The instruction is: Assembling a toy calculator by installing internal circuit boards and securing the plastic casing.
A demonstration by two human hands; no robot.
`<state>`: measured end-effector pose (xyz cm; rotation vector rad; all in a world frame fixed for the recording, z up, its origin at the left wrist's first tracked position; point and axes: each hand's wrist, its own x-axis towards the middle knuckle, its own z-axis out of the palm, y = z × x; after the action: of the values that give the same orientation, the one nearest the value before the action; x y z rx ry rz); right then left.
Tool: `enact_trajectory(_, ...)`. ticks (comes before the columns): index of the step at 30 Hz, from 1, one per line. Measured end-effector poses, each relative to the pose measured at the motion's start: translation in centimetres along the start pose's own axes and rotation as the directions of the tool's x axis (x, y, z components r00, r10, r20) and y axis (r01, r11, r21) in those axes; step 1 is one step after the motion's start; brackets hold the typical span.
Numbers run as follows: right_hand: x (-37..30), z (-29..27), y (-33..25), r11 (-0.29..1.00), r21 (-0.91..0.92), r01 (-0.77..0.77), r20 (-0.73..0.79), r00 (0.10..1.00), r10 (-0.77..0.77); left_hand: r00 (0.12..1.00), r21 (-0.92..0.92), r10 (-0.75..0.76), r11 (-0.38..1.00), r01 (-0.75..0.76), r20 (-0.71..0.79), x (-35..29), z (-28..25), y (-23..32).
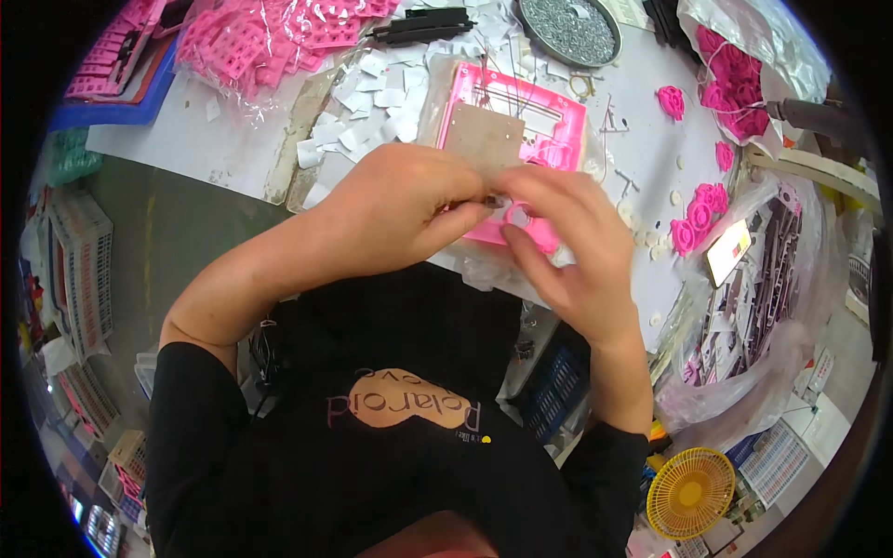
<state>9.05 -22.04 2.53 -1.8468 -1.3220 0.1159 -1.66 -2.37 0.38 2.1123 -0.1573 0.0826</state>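
Observation:
A pink plastic frame [569, 110] lies on the table in front of me, with a flat grey-brown plate [484, 136] on its left part. Over its near edge, my left hand [402, 203] is closed in a pinch; a small dark bit shows at its fingertips, too hidden to name. Close beside it, my right hand [584, 249] has thumb and fingers closed around a pink ring-shaped piece [518, 215]. The fingertips of both hands almost meet. Much of the frame's near side is covered by my hands.
Many white paper slips [377, 88] lie left of the frame. A round tray of small metal parts [572, 33] stands behind it. Bagged pink parts [270, 42] sit far left; loose pink pieces [693, 219] and a plastic bag of dark strips [772, 270] are on the right.

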Motion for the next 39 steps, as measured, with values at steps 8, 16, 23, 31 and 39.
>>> enact_trajectory(8,-0.7,-2.0,1.0,0.962,-0.202,-0.186,0.033,0.98,0.196,0.982,0.139,0.077,0.989,-0.053,-0.171,1.4,1.1,1.8)
enact_trajectory(16,-5.7,-2.0,1.7,0.948,-0.315,-0.045,0.128,0.988,0.089,0.971,0.269,0.241,0.935,-0.23,-0.008,-1.2,6.1,0.4)
enact_trajectory(23,-5.9,-1.3,2.7,0.971,-0.222,-0.089,0.1,0.989,0.113,0.967,0.314,0.244,0.914,-0.256,0.079,-0.7,5.9,-0.9)
enact_trajectory(31,-8.9,0.7,4.0,0.971,-0.135,-0.195,-0.158,0.972,0.173,0.943,0.383,0.301,0.861,-0.334,0.144,-0.7,6.0,-1.1)
enact_trajectory(39,-9.6,0.5,0.1,0.622,-0.779,0.08,0.123,0.992,0.027,0.903,0.503,0.337,0.75,-0.429,0.267,-0.5,5.9,-0.2)
